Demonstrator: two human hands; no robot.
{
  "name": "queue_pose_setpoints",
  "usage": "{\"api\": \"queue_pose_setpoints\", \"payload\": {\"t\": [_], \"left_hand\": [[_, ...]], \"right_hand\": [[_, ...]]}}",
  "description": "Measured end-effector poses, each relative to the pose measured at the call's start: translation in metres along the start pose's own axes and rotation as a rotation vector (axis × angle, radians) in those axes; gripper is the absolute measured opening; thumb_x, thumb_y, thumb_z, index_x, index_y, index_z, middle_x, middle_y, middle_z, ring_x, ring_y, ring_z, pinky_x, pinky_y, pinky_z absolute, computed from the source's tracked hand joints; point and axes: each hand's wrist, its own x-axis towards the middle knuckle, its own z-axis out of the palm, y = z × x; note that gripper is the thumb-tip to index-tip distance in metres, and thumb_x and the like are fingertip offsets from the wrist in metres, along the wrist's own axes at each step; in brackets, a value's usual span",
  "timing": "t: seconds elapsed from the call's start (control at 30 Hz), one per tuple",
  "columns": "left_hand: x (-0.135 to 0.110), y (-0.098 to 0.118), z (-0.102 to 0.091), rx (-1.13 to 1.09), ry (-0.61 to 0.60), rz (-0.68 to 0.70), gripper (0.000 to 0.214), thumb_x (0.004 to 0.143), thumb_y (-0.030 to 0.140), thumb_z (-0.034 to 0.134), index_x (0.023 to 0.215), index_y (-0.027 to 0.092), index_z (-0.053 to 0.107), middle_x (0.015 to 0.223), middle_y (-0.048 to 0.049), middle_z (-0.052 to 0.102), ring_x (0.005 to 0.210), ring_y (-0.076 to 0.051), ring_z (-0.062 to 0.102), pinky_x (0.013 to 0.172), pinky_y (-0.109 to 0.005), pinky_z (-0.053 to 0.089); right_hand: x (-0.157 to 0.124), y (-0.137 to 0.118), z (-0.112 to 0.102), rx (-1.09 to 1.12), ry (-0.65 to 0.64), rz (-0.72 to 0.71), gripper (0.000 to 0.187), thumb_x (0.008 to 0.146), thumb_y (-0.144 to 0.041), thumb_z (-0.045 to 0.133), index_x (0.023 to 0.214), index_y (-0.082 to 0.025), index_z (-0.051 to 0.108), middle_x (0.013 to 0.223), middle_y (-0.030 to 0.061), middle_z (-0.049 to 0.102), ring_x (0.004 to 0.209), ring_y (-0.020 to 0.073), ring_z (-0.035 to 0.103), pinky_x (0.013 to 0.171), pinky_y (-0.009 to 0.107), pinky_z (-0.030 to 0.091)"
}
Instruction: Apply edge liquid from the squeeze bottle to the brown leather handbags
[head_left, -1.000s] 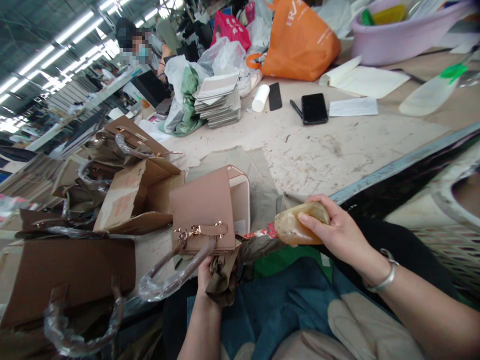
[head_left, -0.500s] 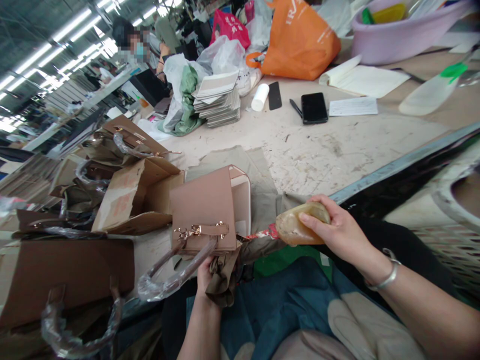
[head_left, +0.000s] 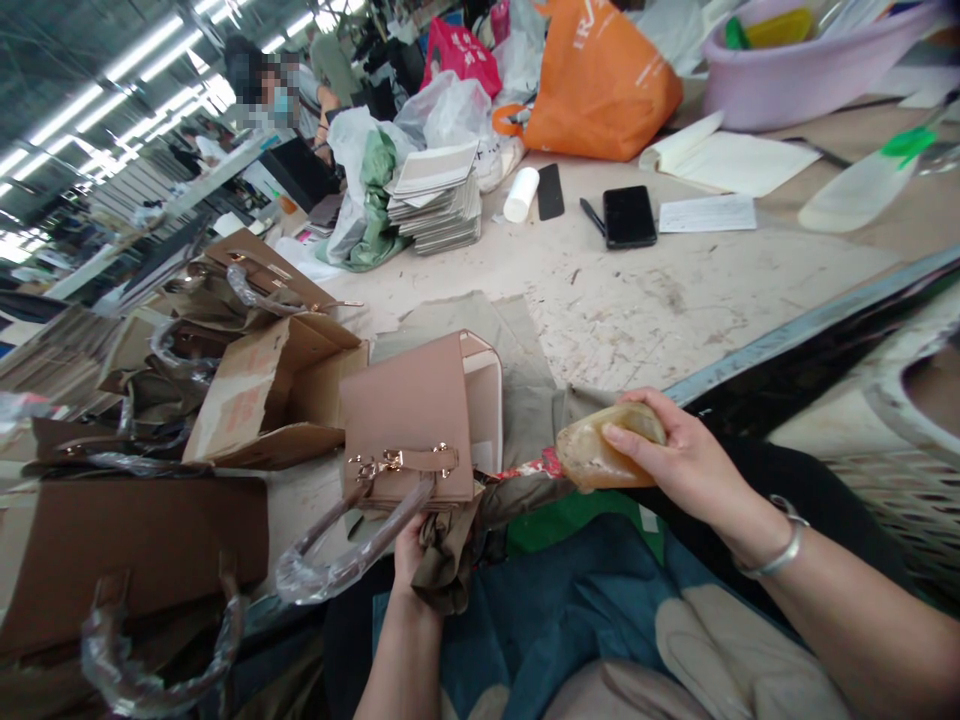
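Note:
A tan handbag [head_left: 405, 410] with gold-toned buckles and a plastic-wrapped handle [head_left: 352, 570] lies tilted at the table's near edge. My left hand [head_left: 409, 552] is closed on its lower side beside bunched olive lining [head_left: 448, 570]; the bag hides most of those fingers. My right hand [head_left: 686, 460] grips a yellowish, translucent glue squeeze bottle [head_left: 600, 455]. Its red-wrapped nozzle [head_left: 529, 467] points left at the bag's open edge. Whether the tip touches the bag is hidden.
An open cardboard box [head_left: 274, 400] stands left of the bag, near a larger brown handbag [head_left: 142, 560]. Behind are stacked grey sheets [head_left: 435, 205], a black phone [head_left: 630, 216], an orange bag [head_left: 600, 85] and a lilac basin [head_left: 810, 80]. Another person [head_left: 300, 90] is at the back left.
My right hand and the glue bottle have shifted slightly to the right, drawing the nozzle back a little. The handbag and my left hand look the same.

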Motion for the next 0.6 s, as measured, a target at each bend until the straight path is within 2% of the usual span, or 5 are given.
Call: {"api": "queue_pose_setpoints", "payload": {"t": [0.17,0.33,0.47,0.6], "left_hand": [[0.003,0.0,-0.004,0.057,-0.004,-0.008,0.02,0.073,0.014,0.046,0.059,0.011,0.06,0.047,-0.0031,0.05,0.038,-0.012,0.047,0.036,-0.02,0.039],[0.005,-0.003,-0.008,0.022,-0.039,0.036,0.015,0.072,0.015,0.052,0.058,0.014,0.056,0.05,-0.0007,0.052,0.042,-0.012,0.052,0.044,-0.022,0.046],[0.003,-0.003,-0.006,0.061,-0.017,0.036,0.016,0.07,0.012,0.053,0.053,0.015,0.053,0.047,-0.001,0.051,0.042,-0.014,0.054,0.041,-0.021,0.044],[0.001,-0.001,-0.004,0.095,-0.004,0.03,0.015,0.068,0.009,0.051,0.054,0.014,0.054,0.046,-0.002,0.053,0.04,-0.014,0.054,0.039,-0.021,0.044]], "right_hand": [[0.002,0.0,0.005,0.111,0.026,0.031,0.035,0.075,-0.048,0.065,0.093,-0.021,0.052,0.07,-0.0016,0.054,0.061,0.0142,0.05,0.054,0.024,0.042],[0.003,0.005,0.012,0.158,-0.02,0.065,0.04,0.074,-0.051,0.065,0.094,-0.02,0.051,0.068,-0.0023,0.051,0.059,0.0131,0.048,0.051,0.023,0.04],[0.005,0.007,0.008,0.073,-0.038,0.044,0.039,0.074,-0.051,0.064,0.094,-0.02,0.053,0.071,-0.0012,0.053,0.061,0.0138,0.049,0.053,0.024,0.042],[0.003,0.003,0.003,-0.046,-0.004,-0.014,0.036,0.075,-0.05,0.063,0.094,-0.021,0.054,0.073,-0.0004,0.056,0.064,0.0156,0.052,0.056,0.026,0.043]]}}
